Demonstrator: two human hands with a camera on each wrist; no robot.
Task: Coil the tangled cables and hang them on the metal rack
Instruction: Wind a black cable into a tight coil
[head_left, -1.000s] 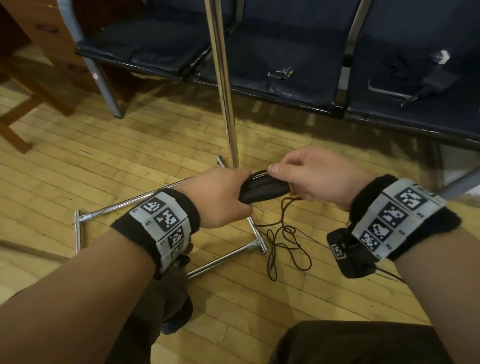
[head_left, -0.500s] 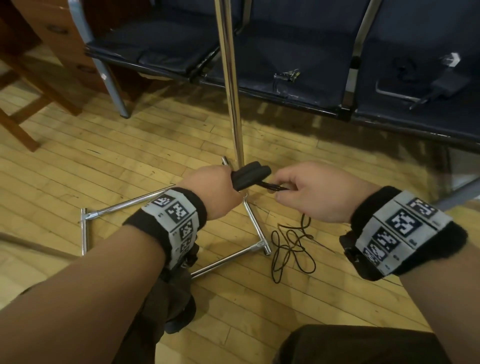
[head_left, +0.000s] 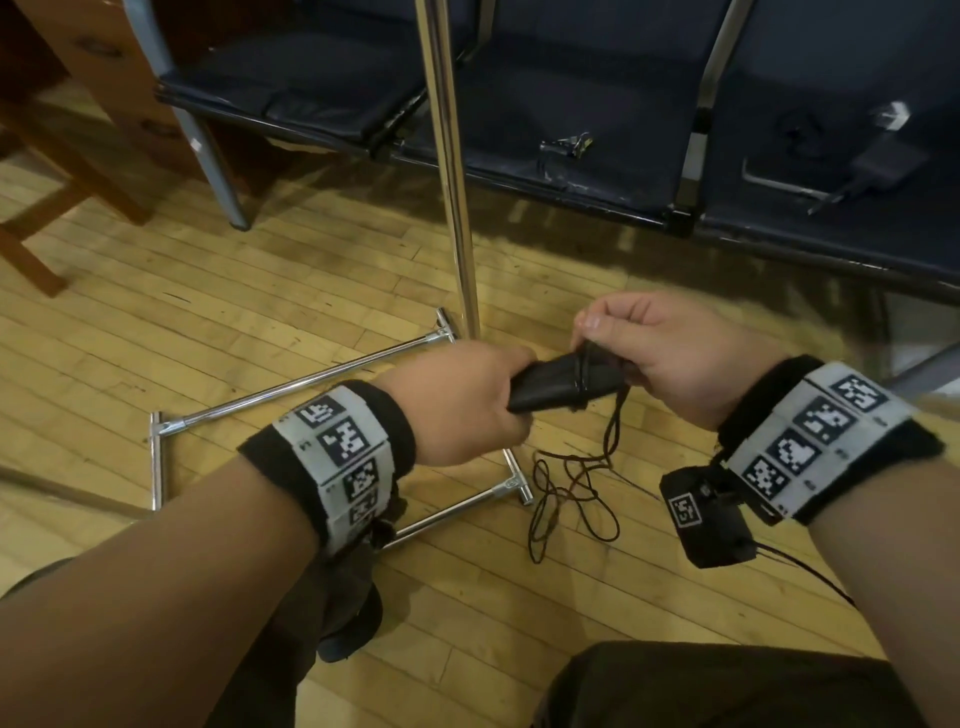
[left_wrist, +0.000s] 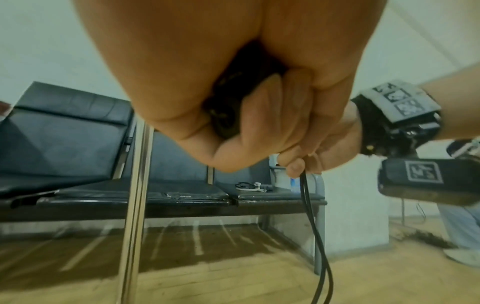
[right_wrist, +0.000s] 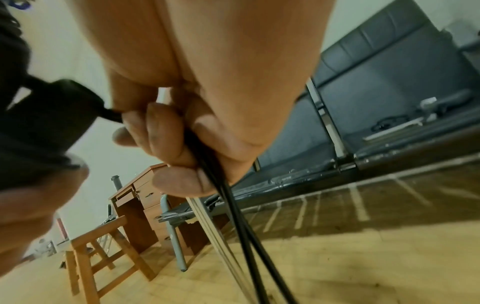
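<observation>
My left hand (head_left: 467, 400) grips a black power adapter (head_left: 550, 387) in front of me; in the left wrist view its dark body (left_wrist: 228, 102) shows inside my curled fingers. My right hand (head_left: 649, 343) pinches the thin black cable (head_left: 584, 364) where it lies across the adapter. In the right wrist view two strands of the cable (right_wrist: 233, 205) run down out of my curled fingers. The loose rest of the cable (head_left: 566, 499) lies tangled on the wooden floor. The metal rack's pole (head_left: 452, 171) rises just behind my hands, and its base bars (head_left: 291, 387) lie on the floor.
A row of dark blue seats (head_left: 571, 93) runs along the back, with a charger and cable (head_left: 872, 166) on the right seat and a small clip (head_left: 569, 143) on the middle one. Wooden furniture (head_left: 78, 130) stands at the far left. My knees show at the bottom edge.
My right hand went from pulling the cable out to the right to laying it over the adapter. Both hands dropped slightly and came together.
</observation>
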